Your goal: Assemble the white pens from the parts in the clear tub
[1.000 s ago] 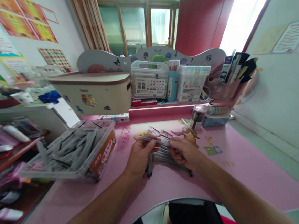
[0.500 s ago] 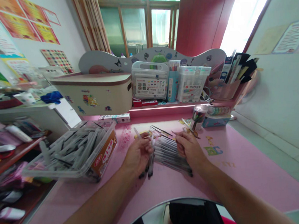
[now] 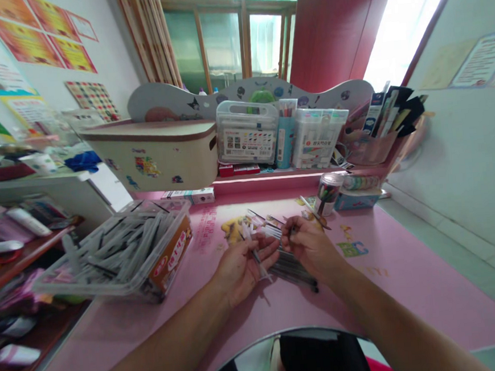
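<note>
My left hand (image 3: 245,265) is turned palm up, its fingers partly curled, with a clear, slim pen (image 3: 258,258) lying slanted across them under the thumb. Close to its right, my right hand (image 3: 309,240) is pinched closed; what sits between its fingertips is too small and dark to make out. Below and between both hands lies a row of clear pens (image 3: 295,270) with dark ends, partly covered by the right hand. Thin dark refills (image 3: 261,216) and other slender pieces lie just beyond the hands on the pink desk (image 3: 225,339).
At left stands a clear plastic box (image 3: 88,289) heaped with pen parts. A jar of pens (image 3: 328,193) and a blue box (image 3: 358,199) are at the back right. Behind, the shelf holds a lidded bin (image 3: 155,164), marker cases (image 3: 247,134) and a pen holder (image 3: 368,147).
My left hand has moved right and rolled palm up, carrying a pen towards my right hand. My right hand has shifted slightly left, its fingertips still pinched.
</note>
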A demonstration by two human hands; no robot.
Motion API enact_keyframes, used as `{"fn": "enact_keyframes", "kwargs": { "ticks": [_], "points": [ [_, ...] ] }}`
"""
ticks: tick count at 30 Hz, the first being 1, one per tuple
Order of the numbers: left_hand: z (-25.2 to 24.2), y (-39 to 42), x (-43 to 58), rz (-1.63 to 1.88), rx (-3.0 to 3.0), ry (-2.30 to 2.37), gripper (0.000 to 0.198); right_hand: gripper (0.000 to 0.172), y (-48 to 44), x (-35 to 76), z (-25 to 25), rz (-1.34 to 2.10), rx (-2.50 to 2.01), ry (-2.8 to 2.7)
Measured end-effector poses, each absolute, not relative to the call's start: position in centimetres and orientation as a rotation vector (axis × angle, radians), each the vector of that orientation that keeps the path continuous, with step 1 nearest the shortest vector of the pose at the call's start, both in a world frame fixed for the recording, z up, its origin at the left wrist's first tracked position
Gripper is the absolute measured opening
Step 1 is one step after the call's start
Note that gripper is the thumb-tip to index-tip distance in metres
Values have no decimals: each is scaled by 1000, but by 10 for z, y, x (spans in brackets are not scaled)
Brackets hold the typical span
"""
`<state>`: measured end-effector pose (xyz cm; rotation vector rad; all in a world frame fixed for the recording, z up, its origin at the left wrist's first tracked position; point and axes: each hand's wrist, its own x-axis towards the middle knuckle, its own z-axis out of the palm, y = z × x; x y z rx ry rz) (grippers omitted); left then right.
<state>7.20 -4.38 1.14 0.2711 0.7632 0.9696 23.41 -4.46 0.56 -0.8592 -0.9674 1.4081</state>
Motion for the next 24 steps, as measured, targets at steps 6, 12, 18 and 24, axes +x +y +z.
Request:
{"fn": "enact_keyframes", "kwargs": {
  "ticks": [6,12,18,24],
  "points": [
    [12,-55,85,897,221,719,34,17,-59,229,6,959,-974,-1551],
    [12,-57,88,970,135,694,30,42,-66,222,-3,651,-1003,-1896],
    [9,-55,87,964,144,687,27,56,-63,226,-10,654,-975,-1947],
    [20,-52,80,1033,253,773,26,37,-64,234,1,605,-1117,-1701]
  ]
}}
